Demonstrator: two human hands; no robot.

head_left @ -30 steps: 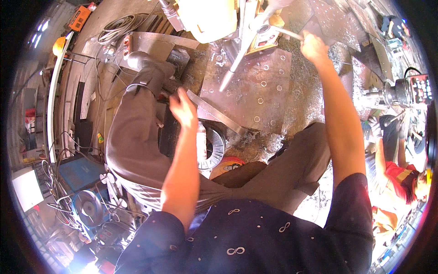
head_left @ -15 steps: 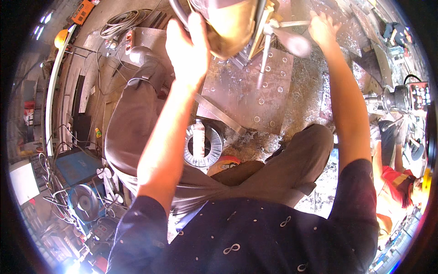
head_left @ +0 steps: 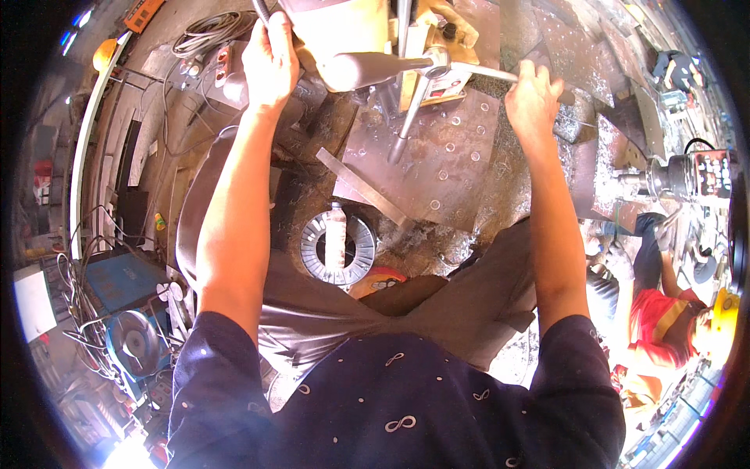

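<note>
At the top stands a yellow drill press-like machine (head_left: 344, 31) with a three-spoked feed handle (head_left: 437, 61). My left hand (head_left: 272, 62) is closed round a dark bar (head_left: 262, 11) at the machine's left side. My right hand (head_left: 536, 98) has its fingers curled over the end of the spoke that points right. Another spoke, with a thick rounded grip (head_left: 363, 70), points left, and a third slants down. Beneath the machine lies a steel plate (head_left: 426, 176) with several small ring marks. A flat metal strip (head_left: 363, 187) rests across the plate's left edge.
A clear bottle (head_left: 335, 234) stands at a ribbed round spool (head_left: 312, 250) between my legs. Coiled cable (head_left: 215, 37) and a socket strip (head_left: 224, 66) lie at upper left. A blue machine (head_left: 125, 285) with tangled wires is at left. A person in a yellow helmet (head_left: 725, 324) works at right.
The spoked handle has turned, its thick grip swinging from right to left. My right hand has moved left and closed on a spoke. My left hand has shifted left with the bar.
</note>
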